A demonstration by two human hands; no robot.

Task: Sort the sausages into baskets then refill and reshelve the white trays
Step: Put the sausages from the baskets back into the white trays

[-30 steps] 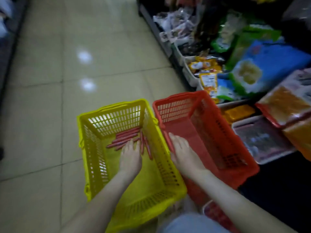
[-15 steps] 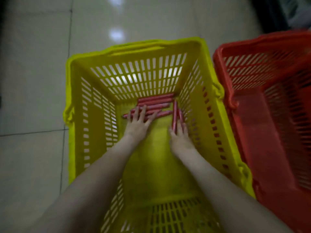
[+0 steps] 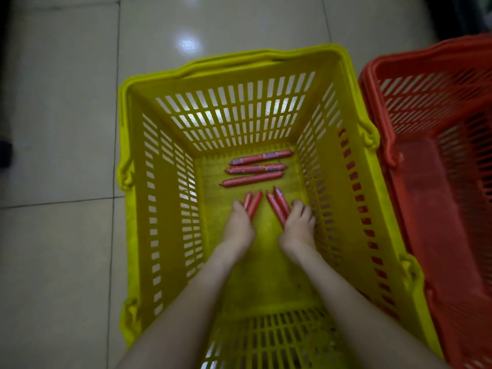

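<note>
Both my hands are down inside a yellow slatted basket (image 3: 165,235) on the floor. My left hand (image 3: 238,225) grips two red sausages (image 3: 253,205) whose tips stick out past its fingers. My right hand (image 3: 299,225) grips two more red sausages (image 3: 278,202), angled up and to the left. Three red sausages (image 3: 255,168) lie side by side across the basket's floor just beyond my hands, near its far wall. No white tray is in view.
A red slatted basket (image 3: 436,161) stands right beside the yellow one, touching its right wall; I see nothing in it. Pale tiled floor (image 3: 58,129) spreads to the left and beyond. A dark shelf base edges the top right corner.
My right hand moved from the red basket into the yellow one. Both hands closed on sausages and drew them back from the row. The view has dropped straight over the basket.
</note>
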